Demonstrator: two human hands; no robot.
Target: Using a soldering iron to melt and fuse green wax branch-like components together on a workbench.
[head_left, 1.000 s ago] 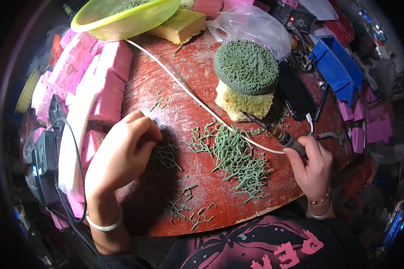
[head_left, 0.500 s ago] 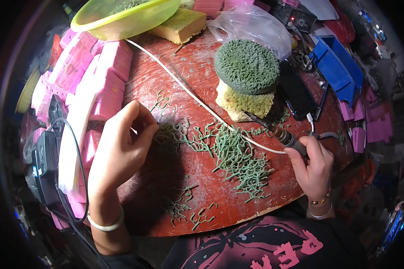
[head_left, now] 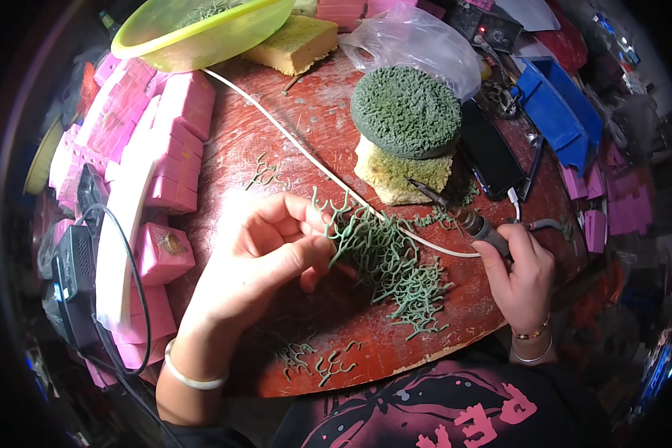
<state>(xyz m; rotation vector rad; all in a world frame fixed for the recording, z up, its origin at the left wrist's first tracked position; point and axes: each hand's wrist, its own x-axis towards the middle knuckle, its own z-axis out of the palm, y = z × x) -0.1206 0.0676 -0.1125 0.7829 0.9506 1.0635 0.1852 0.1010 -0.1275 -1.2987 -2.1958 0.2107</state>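
Note:
My left hand pinches a green branched piece between thumb and fingers, over a loose pile of similar pieces on the red worn tabletop. My right hand grips the grey handle of a soldering iron, whose dark tip points up-left toward a crumbly yellow foam block. A round green textured disc rests on that block. A white cord runs diagonally across the table behind my left hand. Smaller clusters of green pieces lie near the front edge.
Pink blocks and a black device with cables crowd the left. A yellow bowl, sponge and plastic bag are at the back. A phone and blue tray are at right.
My left hand has moved right to the pile and now has a green piece raised in its fingers. My right hand and the iron stay almost in place.

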